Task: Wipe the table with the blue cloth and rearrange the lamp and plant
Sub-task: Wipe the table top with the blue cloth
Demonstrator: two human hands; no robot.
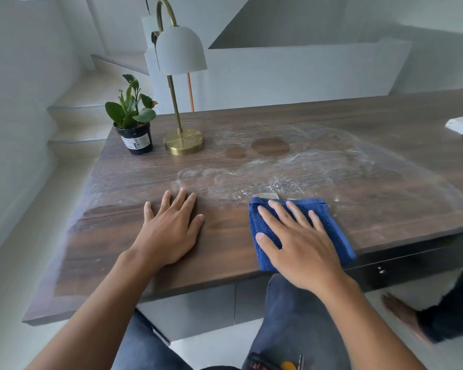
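Observation:
A folded blue cloth (332,222) lies near the front edge of the dark wooden table (385,145). My right hand (297,241) presses flat on the cloth, fingers spread. Flat on the bare wood to the left rests my left hand (171,228), holding nothing. At the table's far left corner stand a small green plant in a black pot (134,124) and, just to its right, a brass lamp with a white shade (183,141). White dusty smears and two round clean patches mark the table's middle.
A white object (461,125) lies at the table's far right. White stairs and walls rise behind the table. Another person's bare foot (401,313) and dark trouser leg show on the floor at lower right. A drawer with a small knob sits under the table front.

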